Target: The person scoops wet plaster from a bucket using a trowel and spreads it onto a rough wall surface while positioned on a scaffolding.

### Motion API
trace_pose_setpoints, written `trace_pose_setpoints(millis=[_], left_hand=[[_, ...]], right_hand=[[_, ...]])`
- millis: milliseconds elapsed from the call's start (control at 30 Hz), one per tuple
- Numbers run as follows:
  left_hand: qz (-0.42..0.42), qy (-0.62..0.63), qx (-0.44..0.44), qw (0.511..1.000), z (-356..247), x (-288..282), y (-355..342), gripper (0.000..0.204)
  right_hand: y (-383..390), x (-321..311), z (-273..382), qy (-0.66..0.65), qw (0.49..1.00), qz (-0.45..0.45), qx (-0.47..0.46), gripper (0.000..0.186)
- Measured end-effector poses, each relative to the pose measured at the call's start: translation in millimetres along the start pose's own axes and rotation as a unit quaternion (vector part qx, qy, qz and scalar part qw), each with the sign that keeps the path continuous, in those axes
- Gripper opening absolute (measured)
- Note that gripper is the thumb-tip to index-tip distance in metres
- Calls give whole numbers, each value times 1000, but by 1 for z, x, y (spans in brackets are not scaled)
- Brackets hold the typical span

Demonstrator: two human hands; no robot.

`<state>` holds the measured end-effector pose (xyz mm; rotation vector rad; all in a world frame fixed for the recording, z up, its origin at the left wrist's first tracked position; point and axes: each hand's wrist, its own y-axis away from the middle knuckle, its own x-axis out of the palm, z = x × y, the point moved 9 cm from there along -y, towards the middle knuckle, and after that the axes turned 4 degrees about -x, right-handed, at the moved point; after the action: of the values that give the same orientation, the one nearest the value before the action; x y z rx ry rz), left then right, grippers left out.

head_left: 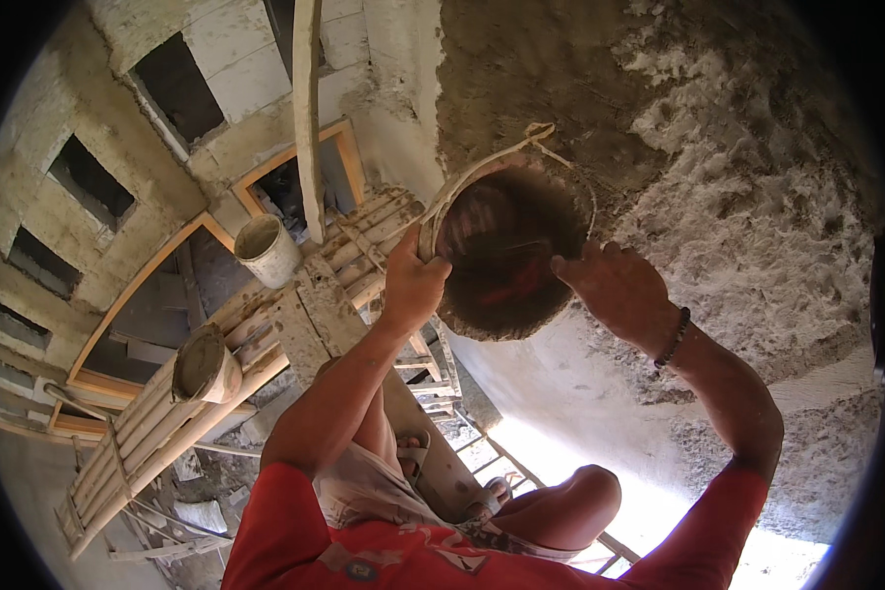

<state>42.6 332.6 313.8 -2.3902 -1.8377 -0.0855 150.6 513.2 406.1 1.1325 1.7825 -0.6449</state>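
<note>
Between my two hands a round bucket is tipped so that its mouth faces me. Grey mortar crusts its rim, and its dark inside looks wet; how much it holds I cannot tell. A pale rope handle, knotted at the top, loops over the far side. My left hand grips the left rim, thumb toward the inside. On the right, my right hand has its fingers curled at the rim beside the rope end, and a dark beaded bracelet circles that wrist.
A wall with rough, partly smoothed plaster rises at right. Bamboo scaffolding runs along the left, carrying a mortar-stained bucket and another bucket. A wooden pole stands upright. Below my legs are a plank and a ladder.
</note>
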Motion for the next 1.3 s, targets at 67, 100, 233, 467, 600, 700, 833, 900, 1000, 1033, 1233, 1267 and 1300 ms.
trace_pose_setpoints(millis=[67,100,233,467,600,700,833,900,1000,1033,1233,1267,1300], left_hand=[[-12,-18,-2,1000,1,2,1,46],[-20,-46,-5,999,3,2,-1,47],[29,-130,-66,989,12,17,1,49],[-94,-208,203,952,10,25,8,51],[-80,-160,185,966,18,21,0,53],[-45,-103,100,989,19,28,-2,53],[-35,-110,117,986,12,38,6,58],[-48,-166,201,964,2,40,8,63],[-48,-214,270,938,-4,41,15,69],[-39,-190,235,952,4,39,14,69],[-58,-205,194,958,3,42,13,68],[-60,-201,198,957,4,46,14,68],[-60,-199,200,958,5,49,16,68]], right_hand=[[6,-21,0,65,994,-87,-5,35],[1,-22,-2,82,991,-103,-3,35],[-14,8,0,109,989,-97,38,35],[-19,99,25,-75,991,17,109,24],[-7,84,36,-124,989,63,59,21],[4,29,11,-78,989,-41,122,18],[2,68,-5,-51,985,-22,163,18],[3,91,18,-71,985,-34,155,17],[5,96,40,-118,988,-15,101,20],[9,75,38,-134,987,-8,85,21],[15,-12,0,86,978,-119,145,28],[6,-1,-2,104,976,-114,154,33],[1,9,0,122,973,-110,162,39]])
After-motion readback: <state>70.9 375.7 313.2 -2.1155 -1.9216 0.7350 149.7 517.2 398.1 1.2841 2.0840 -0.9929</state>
